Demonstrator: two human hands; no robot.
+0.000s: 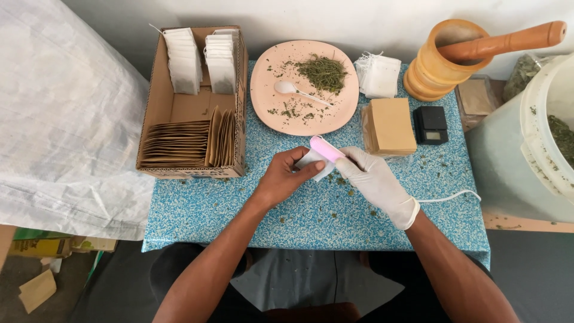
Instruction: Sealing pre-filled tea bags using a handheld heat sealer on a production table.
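Tea bag (pixel 315 162) pinched between left hand (pixel 286 178) and gloved right hand (pixel 373 179)

One plate (pixel 266 78), one spoon (pixel 286 88), one mortar (pixel 433 69), one scale (pixel 430 124), two hands.

On the table (pixel 209 209), the two hands meet near the centre: the left hand (pixel 287 177) at 9 o'clock of the right hand (pixel 373 179), a small bag (pixel 315 162) and a sealer (pixel 327 149) between them. The plate (pixel 269 66) lies at 12 o'clock of the hands, with herbs (pixel 323 73) and a spoon (pixel 287 88) on it. The box (pixel 156 90) sits at 10 o'clock, holding bags and envelopes. At 1 o'clock lie an envelope stack (pixel 391 124), a scale (pixel 430 124) just right of it, and the mortar (pixel 433 69) behind. The bucket (pixel 532 137) stands at 3 o'clock.
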